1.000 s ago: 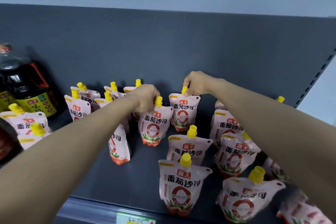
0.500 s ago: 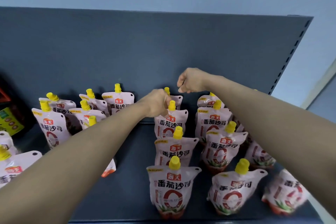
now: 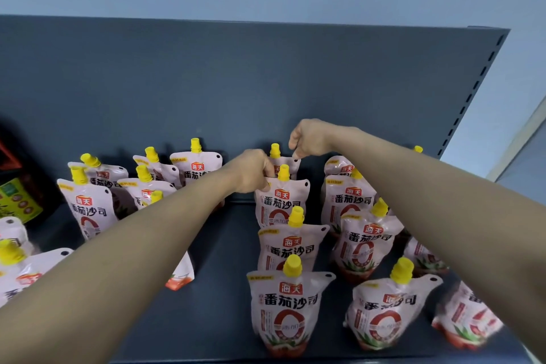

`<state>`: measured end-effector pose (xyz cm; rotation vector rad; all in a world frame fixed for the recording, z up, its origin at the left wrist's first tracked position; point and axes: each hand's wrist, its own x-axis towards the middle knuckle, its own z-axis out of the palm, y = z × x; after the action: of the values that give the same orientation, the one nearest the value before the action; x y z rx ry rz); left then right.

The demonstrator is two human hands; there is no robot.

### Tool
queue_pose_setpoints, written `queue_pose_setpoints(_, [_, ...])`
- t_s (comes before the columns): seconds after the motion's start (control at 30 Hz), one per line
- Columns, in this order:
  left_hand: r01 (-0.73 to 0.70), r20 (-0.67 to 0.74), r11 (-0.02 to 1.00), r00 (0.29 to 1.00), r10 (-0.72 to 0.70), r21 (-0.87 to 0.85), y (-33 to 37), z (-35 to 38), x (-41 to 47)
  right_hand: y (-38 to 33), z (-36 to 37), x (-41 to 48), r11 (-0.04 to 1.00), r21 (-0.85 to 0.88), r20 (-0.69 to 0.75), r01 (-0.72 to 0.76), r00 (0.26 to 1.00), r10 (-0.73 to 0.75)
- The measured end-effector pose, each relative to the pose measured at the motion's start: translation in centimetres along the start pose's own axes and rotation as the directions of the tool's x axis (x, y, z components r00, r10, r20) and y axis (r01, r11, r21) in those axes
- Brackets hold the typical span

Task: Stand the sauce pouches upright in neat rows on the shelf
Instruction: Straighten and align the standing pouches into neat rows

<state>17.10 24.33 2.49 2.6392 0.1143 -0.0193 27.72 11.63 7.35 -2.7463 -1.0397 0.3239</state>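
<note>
A person's left hand (image 3: 252, 170) pinches the top left corner of the second pouch (image 3: 282, 201) in a middle row, fingers curled tight on the film just beside its yellow cap (image 3: 283, 172). At one o'clock from it, the right hand (image 3: 307, 137) is closed in a loose fist, fingertips nipping the top right corner of the rear pouch (image 3: 291, 164), which stands against the dark back panel (image 3: 266, 77) of the shelf (image 3: 224, 289). Both pouches stand upright. From the left hand toward six o'clock, two more pouches line up in the same row, ending in the front pouch (image 3: 288, 310). At three o'clock a second row (image 3: 366, 242) stands upright, and pouches beyond it are partly hidden by the right forearm. At nine o'clock a looser cluster of pouches (image 3: 141, 186) leans at mixed angles. A dark bottle with a green label (image 3: 17, 201) sits at the far left edge.
</note>
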Motion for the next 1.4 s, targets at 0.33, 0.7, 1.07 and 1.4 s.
queue_pose_setpoints(0.33, [0.011, 0.038, 1.000, 0.999, -0.011, 0.007, -0.2, -0.2, -0.2, -0.1, 1.1, 0.5, 0.999, -0.032, 0.041, 0.012, 0.999, -0.010])
queue_pose_setpoints(0.7, [0.050, 0.064, 0.998, 0.997, -0.048, -0.035, -0.4, -0.7, -0.6, -0.5, 1.7, 0.1, 0.997, -0.072, 0.060, -0.003, 0.998, 0.008])
queue_pose_setpoints(1.07, [0.083, -0.001, 0.992, 0.996, -0.084, -0.094, -0.3, -3.0, -2.0, -1.0, 1.7, -0.1, 0.998, 0.008, -0.025, -0.060, 0.998, 0.060])
queue_pose_setpoints(1.4, [0.071, -0.157, 0.995, 0.984, -0.081, -0.070, -0.8, -6.4, -4.3, -3.3, -0.8, -0.1, 0.995, -0.097, -0.169, 0.014, 0.985, -0.030])
